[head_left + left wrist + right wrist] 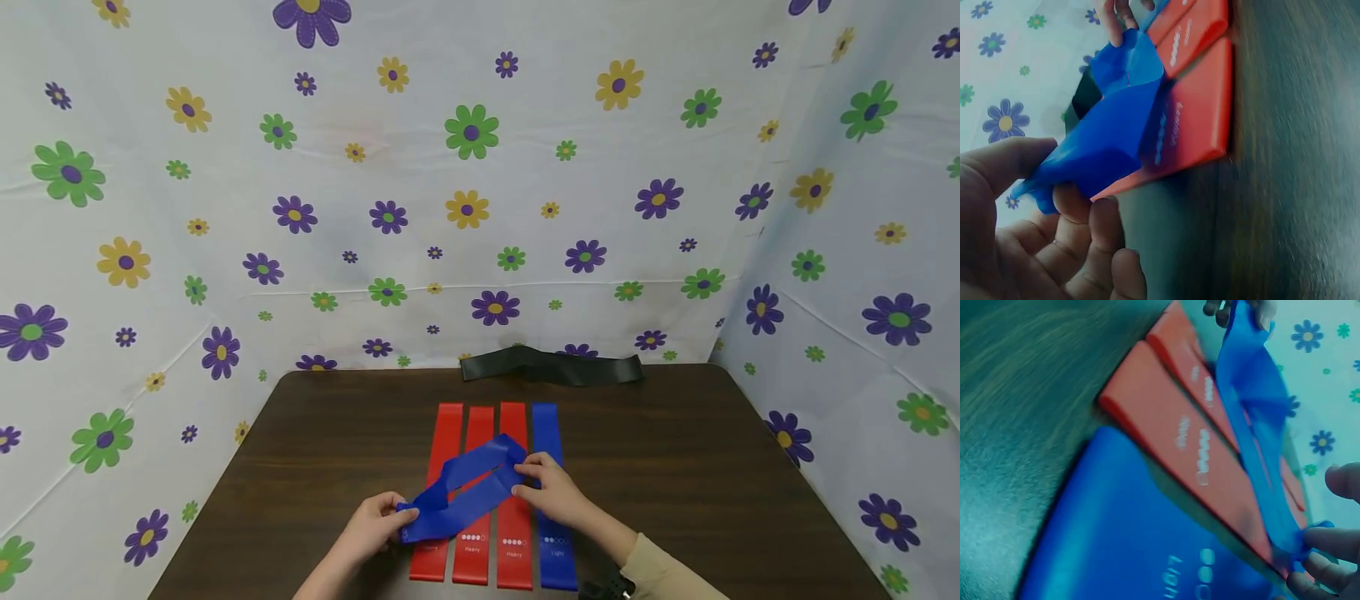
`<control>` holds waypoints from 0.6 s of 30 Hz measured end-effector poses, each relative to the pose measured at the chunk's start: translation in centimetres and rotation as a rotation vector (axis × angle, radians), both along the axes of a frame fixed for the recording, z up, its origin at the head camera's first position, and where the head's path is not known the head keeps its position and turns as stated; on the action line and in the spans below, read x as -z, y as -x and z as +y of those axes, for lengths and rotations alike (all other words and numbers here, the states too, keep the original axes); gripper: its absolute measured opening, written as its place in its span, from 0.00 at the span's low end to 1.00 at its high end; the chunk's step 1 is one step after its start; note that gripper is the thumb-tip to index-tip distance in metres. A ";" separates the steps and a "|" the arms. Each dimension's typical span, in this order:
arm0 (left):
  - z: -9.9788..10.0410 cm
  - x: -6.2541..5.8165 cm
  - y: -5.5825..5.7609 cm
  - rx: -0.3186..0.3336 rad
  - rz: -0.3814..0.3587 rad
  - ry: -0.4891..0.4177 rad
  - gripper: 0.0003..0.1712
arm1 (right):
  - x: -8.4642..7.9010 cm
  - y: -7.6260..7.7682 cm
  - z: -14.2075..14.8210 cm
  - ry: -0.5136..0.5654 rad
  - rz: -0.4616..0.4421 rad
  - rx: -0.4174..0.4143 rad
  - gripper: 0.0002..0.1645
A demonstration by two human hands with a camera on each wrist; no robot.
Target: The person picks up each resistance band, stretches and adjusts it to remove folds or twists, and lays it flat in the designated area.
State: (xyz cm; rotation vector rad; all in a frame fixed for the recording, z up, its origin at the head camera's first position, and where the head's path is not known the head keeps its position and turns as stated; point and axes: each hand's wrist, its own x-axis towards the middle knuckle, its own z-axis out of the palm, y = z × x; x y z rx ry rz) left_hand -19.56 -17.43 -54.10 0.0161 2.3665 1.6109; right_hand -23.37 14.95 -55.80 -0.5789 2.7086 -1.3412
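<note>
A blue resistance loop band (468, 507) is held slantwise above the table, its two sides spread apart. My left hand (371, 529) pinches its near left end between thumb and fingers, as the left wrist view shows. At the other end, my right hand (555, 493) grips the loop with its fingertips. Below it lie three red bands side by side: the left one (447, 425), the middle one (471, 568) and the right one (514, 567). "Heavy" is printed on them. A flat blue band (557, 575) marked "Light" lies to their right, partly behind my right hand.
A black band (555, 367) stretches along the back edge of the dark wooden table (660, 450). Flower-printed cloth (420, 183) hangs behind the table and on both sides. A dark strap (611, 585) is on my right wrist by the sleeve.
</note>
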 end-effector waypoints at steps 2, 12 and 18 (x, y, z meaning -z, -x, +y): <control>-0.3 0.3 0.0 0.010 -0.015 0.022 0.13 | 0.4 0.1 -0.1 -0.029 0.005 -0.024 0.30; -1.3 1.5 0.5 0.069 -0.060 0.091 0.19 | 0.9 0.5 -0.4 -0.090 0.046 -0.044 0.19; -1.5 1.7 0.7 0.124 -0.079 0.064 0.20 | 1.0 1.4 -0.2 -0.028 0.105 0.003 0.09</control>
